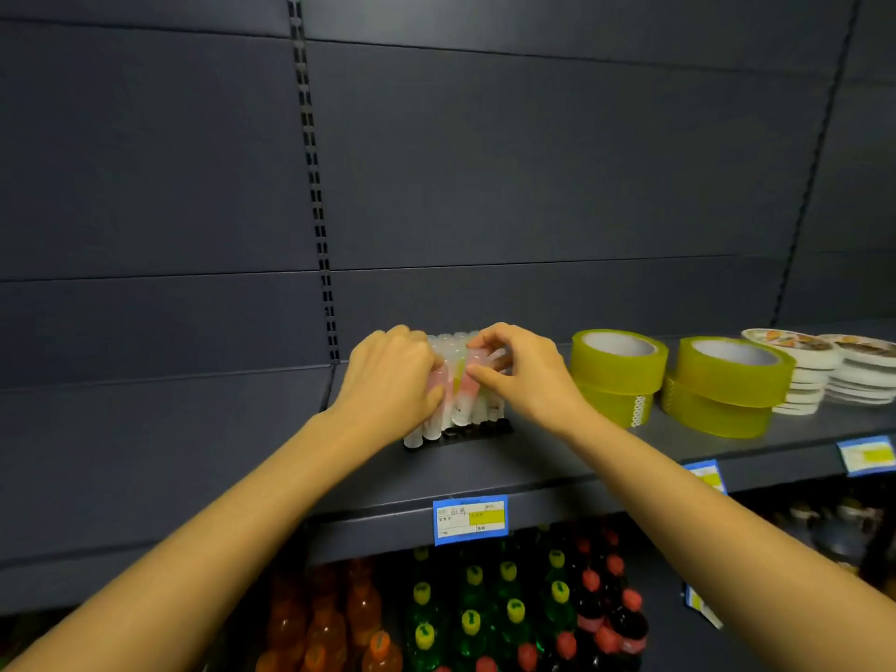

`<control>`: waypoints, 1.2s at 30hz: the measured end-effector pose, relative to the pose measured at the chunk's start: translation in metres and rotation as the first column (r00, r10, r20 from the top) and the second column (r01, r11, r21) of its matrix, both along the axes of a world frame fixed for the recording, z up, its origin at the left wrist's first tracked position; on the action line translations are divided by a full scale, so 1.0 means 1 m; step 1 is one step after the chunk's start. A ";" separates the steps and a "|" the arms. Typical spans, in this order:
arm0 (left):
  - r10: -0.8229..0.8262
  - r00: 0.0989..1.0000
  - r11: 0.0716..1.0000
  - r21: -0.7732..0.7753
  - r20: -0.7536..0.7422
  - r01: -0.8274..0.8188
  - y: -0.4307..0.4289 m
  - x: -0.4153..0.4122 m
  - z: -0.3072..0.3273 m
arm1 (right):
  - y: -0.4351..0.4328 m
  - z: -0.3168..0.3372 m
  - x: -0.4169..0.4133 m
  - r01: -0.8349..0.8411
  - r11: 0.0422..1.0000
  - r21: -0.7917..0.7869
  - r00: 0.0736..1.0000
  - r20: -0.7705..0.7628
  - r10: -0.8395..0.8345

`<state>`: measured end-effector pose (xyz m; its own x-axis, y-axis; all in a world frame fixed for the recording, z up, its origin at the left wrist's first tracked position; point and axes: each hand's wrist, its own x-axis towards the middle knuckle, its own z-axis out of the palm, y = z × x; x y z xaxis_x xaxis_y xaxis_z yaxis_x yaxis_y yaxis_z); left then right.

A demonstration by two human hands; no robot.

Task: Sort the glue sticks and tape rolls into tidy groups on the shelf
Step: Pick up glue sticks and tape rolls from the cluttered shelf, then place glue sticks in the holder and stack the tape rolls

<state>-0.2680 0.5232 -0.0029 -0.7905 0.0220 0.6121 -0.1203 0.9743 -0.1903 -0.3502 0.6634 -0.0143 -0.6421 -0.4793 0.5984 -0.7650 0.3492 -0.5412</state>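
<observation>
Both the left hand (392,375) and right hand (521,373) grip glue sticks (463,409) beside tape rolls (618,368) and plates (809,375).

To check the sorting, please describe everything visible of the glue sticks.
The glue sticks stand upright, packed in one tight block on the dark shelf, left of the yellow tape rolls. They look like translucent white plastic, some with pink or yellow labels. The left hand holds the block's left side; the right hand seems to pinch one stick on top.
</observation>
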 end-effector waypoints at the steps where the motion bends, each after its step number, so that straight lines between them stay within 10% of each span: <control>1: 0.017 1.000 0.999 -0.042 0.012 -0.016 0.001 -0.002 0.000 | -0.001 0.000 -0.002 -0.026 1.000 0.000 1.000 -0.001 0.026; 11: 0.218 0.973 0.946 -0.264 0.079 -0.191 0.008 0.003 -0.011 | -0.007 -0.008 -0.010 -0.106 0.989 0.100 0.992 -0.065 0.112; 25: 0.371 0.928 0.919 0.157 -0.038 -0.361 -0.007 0.058 -0.008 | -0.029 0.038 0.007 0.183 0.841 0.510 0.905 -0.422 0.059; 36: 0.768 0.640 0.619 0.227 0.025 -0.752 -0.088 0.235 -0.024 | -0.145 0.012 0.132 -0.355 0.811 0.464 0.803 -0.294 0.519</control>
